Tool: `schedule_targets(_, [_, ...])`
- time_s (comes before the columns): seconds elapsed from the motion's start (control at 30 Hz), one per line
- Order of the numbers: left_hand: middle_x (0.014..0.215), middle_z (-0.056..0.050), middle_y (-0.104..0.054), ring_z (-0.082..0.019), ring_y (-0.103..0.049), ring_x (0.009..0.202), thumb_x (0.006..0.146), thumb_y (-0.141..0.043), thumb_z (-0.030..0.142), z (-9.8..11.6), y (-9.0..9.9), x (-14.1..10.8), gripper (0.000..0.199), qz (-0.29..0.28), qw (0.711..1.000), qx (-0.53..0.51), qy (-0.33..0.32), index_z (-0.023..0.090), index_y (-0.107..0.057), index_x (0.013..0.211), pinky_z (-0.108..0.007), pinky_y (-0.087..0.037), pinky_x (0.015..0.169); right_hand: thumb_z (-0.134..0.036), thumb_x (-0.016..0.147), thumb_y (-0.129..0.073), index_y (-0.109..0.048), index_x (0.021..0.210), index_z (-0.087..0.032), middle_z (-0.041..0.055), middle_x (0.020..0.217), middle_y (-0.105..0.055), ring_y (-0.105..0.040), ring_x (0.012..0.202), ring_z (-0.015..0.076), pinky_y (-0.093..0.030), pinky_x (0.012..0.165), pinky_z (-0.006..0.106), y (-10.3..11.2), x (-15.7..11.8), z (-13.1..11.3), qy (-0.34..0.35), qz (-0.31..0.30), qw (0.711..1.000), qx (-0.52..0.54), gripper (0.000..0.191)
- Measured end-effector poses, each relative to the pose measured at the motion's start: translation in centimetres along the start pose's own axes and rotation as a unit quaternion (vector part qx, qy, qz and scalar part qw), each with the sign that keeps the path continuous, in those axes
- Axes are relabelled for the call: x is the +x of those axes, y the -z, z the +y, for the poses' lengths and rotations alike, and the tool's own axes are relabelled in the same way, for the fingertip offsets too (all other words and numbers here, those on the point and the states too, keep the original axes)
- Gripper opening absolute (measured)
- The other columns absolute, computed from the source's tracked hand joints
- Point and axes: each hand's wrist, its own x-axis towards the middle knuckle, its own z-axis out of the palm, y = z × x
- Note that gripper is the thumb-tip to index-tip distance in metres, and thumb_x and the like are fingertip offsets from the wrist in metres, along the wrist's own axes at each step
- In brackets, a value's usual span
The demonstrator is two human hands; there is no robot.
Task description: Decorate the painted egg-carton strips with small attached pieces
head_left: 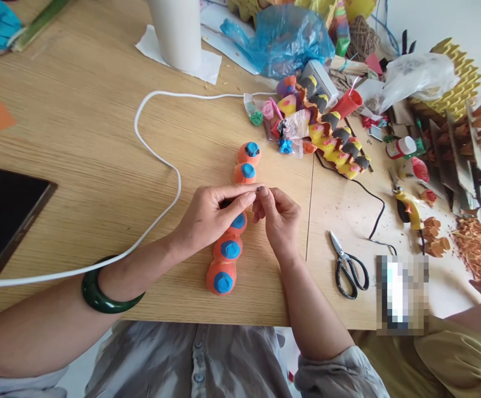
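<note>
A row of orange cups with blue round tops [228, 250] runs up the wooden table [78, 127] in front of me. The top cup also carries small dark marks. Above the middle of the row, my left hand [213, 213] has its thumb and forefinger pressed together, their tips touching my right hand's fingers. My right hand [280, 215] pinches a tiny dark bit at its thumb and fingertip; the bit is too small to name. Whatever my left fingertips hold is hidden. Some of the row lies under my hands.
Black-handled scissors [350, 271] lie to the right, near a glue gun [408, 209]. A white cable [157, 160] loops across the left side, by a dark tablet [8, 210]. Painted egg-carton strips [335, 132] and bags crowd the back right. Another person's sleeve [459, 354] shows lower right.
</note>
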Motion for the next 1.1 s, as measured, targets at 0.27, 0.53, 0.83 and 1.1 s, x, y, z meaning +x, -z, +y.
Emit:
schedule_targets(0.27, [0.095,-0.005,-0.083,-0.017,-0.071,0.081,0.094,-0.07,0.05,0.2,0.0,0.0,0.043,-0.004,0.999,-0.025,0.034,0.019,-0.083,0.12,-0.023,-0.056,0.07,-0.06,0.098,-0.064,-0.061,0.066,-0.021,-0.0042,0.059,-0.057,-0.049,0.054,0.0078,-0.042,0.054,0.025,-0.1,-0.1,0.2,0.023,-0.011,0.999,-0.021,0.051])
schedule_targets(0.53, [0.065,0.001,-0.066,-0.008,-0.048,0.055,0.088,-0.078,0.048,0.1,-0.1,0.5,0.03,0.014,0.988,-0.139,0.067,0.02,-0.087,0.097,-0.02,-0.039,0.049,-0.063,0.091,-0.071,-0.069,0.072,-0.021,-0.0049,0.061,-0.057,-0.049,0.049,0.0075,-0.044,0.048,0.023,0.3,0.4,0.3,-0.092,-0.057,0.983,0.146,0.046])
schedule_targets(0.83, [0.058,0.002,-0.056,-0.007,-0.041,0.051,0.086,-0.077,0.048,0.1,0.0,0.5,0.033,-0.004,0.977,-0.193,0.091,0.019,-0.087,0.097,-0.022,-0.033,0.045,-0.066,0.076,-0.084,-0.07,0.073,-0.021,-0.0068,0.059,-0.052,-0.04,0.046,0.006,-0.04,0.041,0.021,0.3,0.7,0.0,-0.166,-0.078,0.96,0.214,0.047])
schedule_targets(1.1, [0.055,0.001,-0.059,-0.013,-0.057,0.056,0.087,-0.075,0.046,0.9,-0.1,0.4,0.03,0.007,0.987,-0.146,0.067,0.02,-0.087,0.097,-0.023,-0.043,0.048,-0.055,0.081,-0.085,-0.074,0.073,-0.021,-0.0062,0.058,-0.056,-0.046,0.047,0.0062,-0.042,0.042,0.02,0.4,0.7,0.2,-0.142,-0.083,0.961,0.222,0.037])
